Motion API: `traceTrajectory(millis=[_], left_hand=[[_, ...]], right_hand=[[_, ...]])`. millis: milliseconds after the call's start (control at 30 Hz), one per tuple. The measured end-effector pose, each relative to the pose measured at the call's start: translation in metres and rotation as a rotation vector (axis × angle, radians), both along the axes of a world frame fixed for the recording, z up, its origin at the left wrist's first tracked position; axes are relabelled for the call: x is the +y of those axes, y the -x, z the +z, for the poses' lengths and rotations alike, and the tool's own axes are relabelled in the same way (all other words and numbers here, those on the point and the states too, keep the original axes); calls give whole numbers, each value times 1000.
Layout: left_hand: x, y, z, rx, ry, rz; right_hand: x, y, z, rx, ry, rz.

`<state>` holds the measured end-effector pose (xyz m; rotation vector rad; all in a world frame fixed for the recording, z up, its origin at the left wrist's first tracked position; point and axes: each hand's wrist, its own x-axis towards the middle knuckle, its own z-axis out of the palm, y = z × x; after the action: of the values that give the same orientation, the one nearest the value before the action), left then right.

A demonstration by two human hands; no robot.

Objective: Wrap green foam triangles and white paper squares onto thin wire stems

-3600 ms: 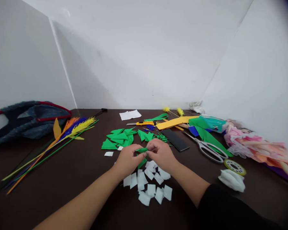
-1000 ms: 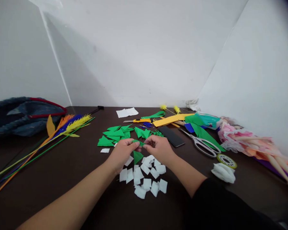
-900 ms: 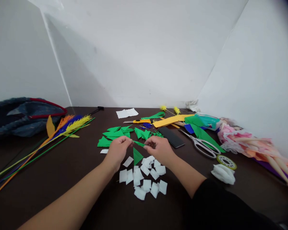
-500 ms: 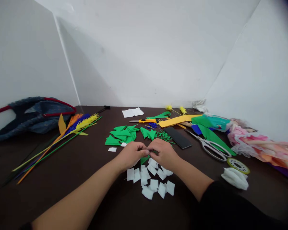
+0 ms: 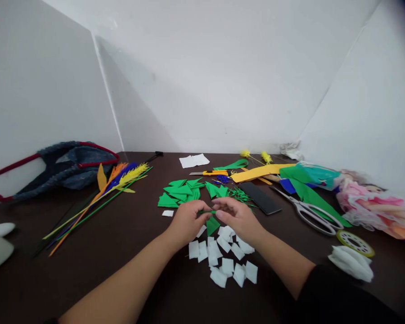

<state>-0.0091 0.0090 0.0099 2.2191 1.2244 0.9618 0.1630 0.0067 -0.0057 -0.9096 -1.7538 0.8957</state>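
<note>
Left grip (image 5: 187, 221) is pinched on a thin green strip (image 5: 208, 212) that's in the gap, long axis sideways, one end pointing at the right grip (image 5: 240, 220). That one's loosely curled inward, can't tell if it's clamped.

Open desk (image 5: 131, 216) extends between the stems (image 5: 87, 208) at left and the green pieces (image 5: 180, 191), and again between the right hand (image 5: 241, 220) and the scissors (image 5: 299, 205). Obstacles: far, the knife (image 5: 216, 173) and phone (image 5: 259, 197), backed by the wall (image 5: 216, 90); near, white squares (image 5: 227, 265).
</note>
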Motion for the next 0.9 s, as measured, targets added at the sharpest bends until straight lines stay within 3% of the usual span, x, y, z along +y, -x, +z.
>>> traceTrajectory(millis=[200, 333, 600, 767, 900], left_hand=[[0, 3, -3, 134, -204, 17], [1, 5, -3, 131, -184, 34], [1, 13, 5, -62, 164, -181], [-1, 8, 2, -412, 542, -263], [-6, 2, 3, -450, 585, -332]], right_hand=[[0, 13, -5, -56, 133, -148], [-3, 13, 0, -108, 95, -208], [1, 5, 1, -199, -271, -93], [-4, 3, 3, -144, -491, -29], [-13, 0, 7, -182, -617, -28]])
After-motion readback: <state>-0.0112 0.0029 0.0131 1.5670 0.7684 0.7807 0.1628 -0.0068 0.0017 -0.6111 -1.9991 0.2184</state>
